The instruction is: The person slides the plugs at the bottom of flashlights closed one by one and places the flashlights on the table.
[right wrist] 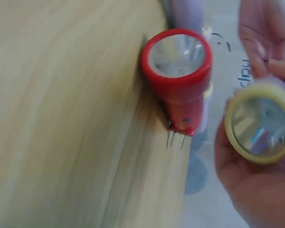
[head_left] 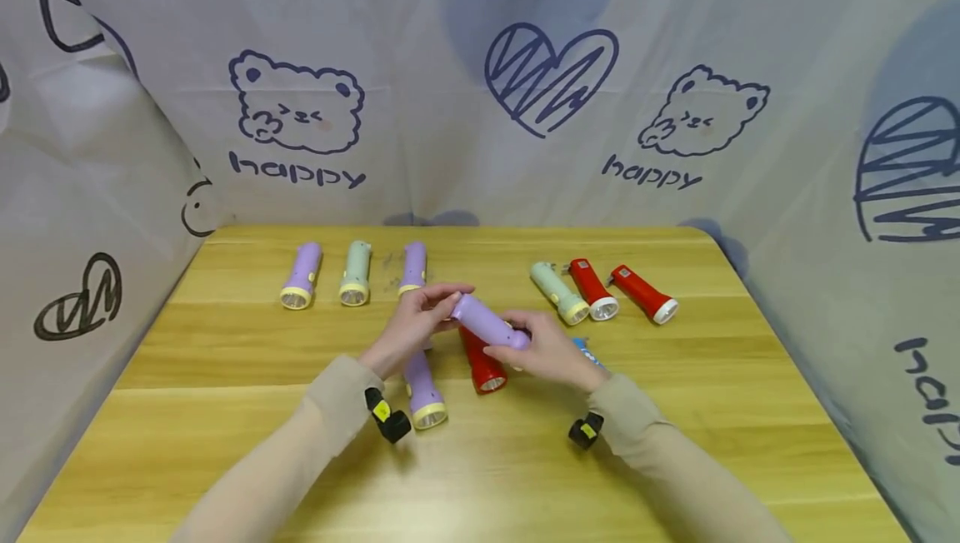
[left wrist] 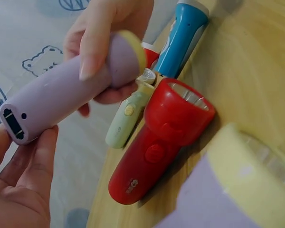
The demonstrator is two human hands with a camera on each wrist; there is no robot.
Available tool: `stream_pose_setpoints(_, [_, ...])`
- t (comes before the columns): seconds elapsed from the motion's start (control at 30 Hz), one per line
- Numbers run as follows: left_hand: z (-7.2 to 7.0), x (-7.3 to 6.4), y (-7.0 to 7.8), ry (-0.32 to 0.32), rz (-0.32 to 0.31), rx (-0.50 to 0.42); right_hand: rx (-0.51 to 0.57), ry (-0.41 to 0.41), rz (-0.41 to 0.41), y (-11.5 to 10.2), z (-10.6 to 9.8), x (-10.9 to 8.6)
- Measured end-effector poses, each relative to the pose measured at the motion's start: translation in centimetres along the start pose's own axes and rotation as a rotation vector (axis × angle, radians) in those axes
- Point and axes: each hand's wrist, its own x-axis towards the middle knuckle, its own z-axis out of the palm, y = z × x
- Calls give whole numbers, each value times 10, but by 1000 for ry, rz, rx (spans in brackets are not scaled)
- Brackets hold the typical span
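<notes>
Above the table, both hands hold a purple flashlight (head_left: 491, 325) with a yellow rim. My right hand (head_left: 551, 347) grips it round the head, thumb along the side in the left wrist view. The left hand (head_left: 420, 318) pinches its tail end, where a dark slot and a small round hole show. Its clear lens (right wrist: 261, 126) faces the right wrist camera. Under the hands lies a red flashlight (head_left: 487, 372), partly covered by the purple one; metal prongs stick out of it in the right wrist view. Another purple flashlight (head_left: 422, 389) lies below the left wrist.
Along the back left are a purple flashlight (head_left: 303, 272), a green flashlight (head_left: 356, 272) and a purple flashlight (head_left: 415, 264). At back right lie a green flashlight (head_left: 558, 293) and two red ones (head_left: 645, 293). A blue flashlight (left wrist: 183, 40) is mostly hidden behind the right hand in the head view.
</notes>
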Motion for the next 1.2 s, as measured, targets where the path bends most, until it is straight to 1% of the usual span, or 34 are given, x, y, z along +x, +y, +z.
stream_pose_setpoints(0.13, [-4,3,0,-25,-32,-4,135,-140,70,0,-5,2])
stream_pose_setpoints(0.33, [-9,6,3,-58,-61,16,394,-342,163,-1,-15,4])
stream_pose_setpoints(0.43, [-10,7,4,-80,-67,23,500,-413,197,-1,-20,2])
stream_pose_setpoints(0.6, [-12,9,4,-117,-82,46,634,-490,221,3,-23,0])
stream_pose_setpoints(0.7, [-13,12,4,-141,-95,57,707,-518,219,6,-23,0])
stream_pose_setpoints(0.83, [-15,12,6,-169,-115,73,752,-545,218,7,-21,1])
stream_pose_setpoints(0.9, [-15,11,7,-168,-123,80,753,-538,225,7,-20,2])
stream_pose_setpoints(0.97, [-15,11,7,-161,-123,73,740,-512,235,7,-20,2])
stream_pose_setpoints(1.1, [-15,11,7,-129,-93,57,710,-453,259,6,-20,4])
stream_pose_setpoints(1.2, [-17,10,6,-101,-46,93,710,-432,275,5,-21,6])
